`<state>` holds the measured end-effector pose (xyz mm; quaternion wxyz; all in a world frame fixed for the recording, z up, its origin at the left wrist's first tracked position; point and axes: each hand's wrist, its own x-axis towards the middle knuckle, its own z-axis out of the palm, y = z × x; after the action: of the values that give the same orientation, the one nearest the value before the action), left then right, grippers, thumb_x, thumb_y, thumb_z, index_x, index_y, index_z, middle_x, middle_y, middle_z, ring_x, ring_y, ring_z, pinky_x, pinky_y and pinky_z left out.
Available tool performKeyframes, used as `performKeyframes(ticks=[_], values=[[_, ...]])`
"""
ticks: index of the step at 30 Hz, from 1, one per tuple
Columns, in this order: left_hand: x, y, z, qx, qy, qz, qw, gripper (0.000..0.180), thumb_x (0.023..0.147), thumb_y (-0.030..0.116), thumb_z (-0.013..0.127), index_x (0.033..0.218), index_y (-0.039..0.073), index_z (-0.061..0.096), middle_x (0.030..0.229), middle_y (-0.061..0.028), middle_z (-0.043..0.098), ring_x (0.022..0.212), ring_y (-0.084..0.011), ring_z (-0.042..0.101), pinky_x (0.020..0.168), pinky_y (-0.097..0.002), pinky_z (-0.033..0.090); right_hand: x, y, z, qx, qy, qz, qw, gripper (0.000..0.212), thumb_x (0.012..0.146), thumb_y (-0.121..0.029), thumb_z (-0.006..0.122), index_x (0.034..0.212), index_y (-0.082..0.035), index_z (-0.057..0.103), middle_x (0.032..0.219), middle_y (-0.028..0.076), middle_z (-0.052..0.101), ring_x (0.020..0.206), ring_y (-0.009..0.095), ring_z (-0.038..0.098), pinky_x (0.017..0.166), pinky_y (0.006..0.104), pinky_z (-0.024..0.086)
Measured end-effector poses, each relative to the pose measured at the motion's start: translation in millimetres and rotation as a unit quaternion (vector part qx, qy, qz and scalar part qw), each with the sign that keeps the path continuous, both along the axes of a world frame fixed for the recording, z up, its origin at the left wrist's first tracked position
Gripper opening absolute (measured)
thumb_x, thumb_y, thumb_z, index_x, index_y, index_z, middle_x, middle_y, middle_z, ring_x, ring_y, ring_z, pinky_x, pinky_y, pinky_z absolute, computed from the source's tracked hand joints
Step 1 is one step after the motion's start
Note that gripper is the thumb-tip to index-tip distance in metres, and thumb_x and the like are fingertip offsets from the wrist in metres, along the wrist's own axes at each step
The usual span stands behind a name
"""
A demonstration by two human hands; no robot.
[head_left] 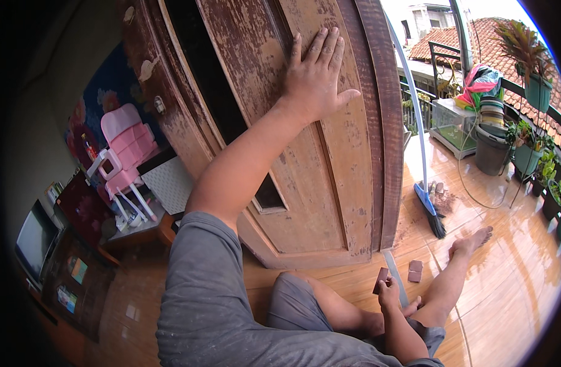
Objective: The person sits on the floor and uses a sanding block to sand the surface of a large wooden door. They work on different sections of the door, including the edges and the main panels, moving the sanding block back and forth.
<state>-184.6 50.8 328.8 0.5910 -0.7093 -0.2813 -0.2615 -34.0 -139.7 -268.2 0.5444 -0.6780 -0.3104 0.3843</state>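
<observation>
Fingers up and apart, my left hand (315, 76) lies flat against the front of a worn wooden door (348, 177). Its brown finish is patchy and scraped, with paler bare wood on the frame and panels. Low on the right, my right hand (389, 292) pinches a small dark brown piece of sandpaper (381, 279) above the floor. Beside it on the tiles lies a second, creased piece of sandpaper (415, 271). My outstretched leg (442, 293) is just to the right of that piece.
A blue broom (428, 208) leans by the doorway, its bristles next to reddish dust on the tiles (476, 257). Beyond are a glass tank (453, 125), a dark bucket (493, 150) and potted plants (528, 153). A pink high chair (127, 144) stands indoors on the left.
</observation>
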Motion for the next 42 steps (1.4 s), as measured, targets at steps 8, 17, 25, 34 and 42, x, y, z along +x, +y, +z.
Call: performKeyframes(ticks=[8,17,25,34,42], values=[[-47.4,-26.0,-34.8,-0.160,0.075,-0.115,0.978,0.093,0.092,0.067,0.061,0.157,0.004,0.037,0.166,-0.0112,0.035,0.156,-0.0288,0.025,0.127,-0.0583,0.012,3.0,-5.1,-6.1,-0.004,0.009,-0.002,1.000,0.039,0.093,-0.017,0.067,0.124,0.006,0.063,0.107,0.019,0.070,0.098,0.027,0.070,0.085,0.0385,0.055],[-251.9,-20.6,-79.3,0.010,-0.364,-0.223,0.904,0.080,0.097,0.039,0.069,0.153,-0.006,0.033,0.160,-0.0317,0.027,0.150,-0.0446,0.028,0.123,-0.0545,0.022,-4.7,-10.3,0.4,-0.001,0.030,-0.008,1.000,0.028,0.095,-0.009,0.063,0.119,0.005,0.063,0.102,0.015,0.070,0.090,0.020,0.069,0.080,0.0315,0.056],[-378.3,28.8,-102.3,-0.318,-0.675,-0.307,0.590,0.092,0.101,0.062,0.055,0.157,-0.007,0.029,0.162,-0.0248,0.035,0.148,-0.0331,0.036,0.122,-0.0414,0.027,-3.5,1.3,3.0,0.063,0.085,-0.040,0.994,0.020,0.100,-0.008,0.055,0.118,-0.001,0.058,0.091,0.006,0.062,0.074,0.012,0.059,0.066,0.0283,0.050],[-356.4,48.1,-119.4,-0.312,-0.738,-0.345,0.489,0.100,0.099,0.073,0.046,0.160,-0.004,0.028,0.164,-0.0189,0.035,0.147,-0.0314,0.039,0.121,-0.0394,0.030,6.7,3.2,82.1,0.106,-0.013,-0.037,0.994,0.040,0.101,-0.008,0.049,0.140,-0.001,0.052,0.094,0.006,0.060,0.080,0.013,0.056,0.074,0.0285,0.046],[-350.3,12.1,-120.9,-0.285,-0.720,-0.368,0.515,0.096,0.101,0.069,0.046,0.159,-0.005,0.029,0.162,-0.0212,0.037,0.145,-0.0326,0.042,0.119,-0.0391,0.034,39.1,54.1,241.3,0.267,-0.109,0.006,0.957,0.045,0.102,-0.010,0.057,0.145,-0.003,0.044,0.103,0.007,0.060,0.092,0.014,0.058,0.083,0.0296,0.047]])
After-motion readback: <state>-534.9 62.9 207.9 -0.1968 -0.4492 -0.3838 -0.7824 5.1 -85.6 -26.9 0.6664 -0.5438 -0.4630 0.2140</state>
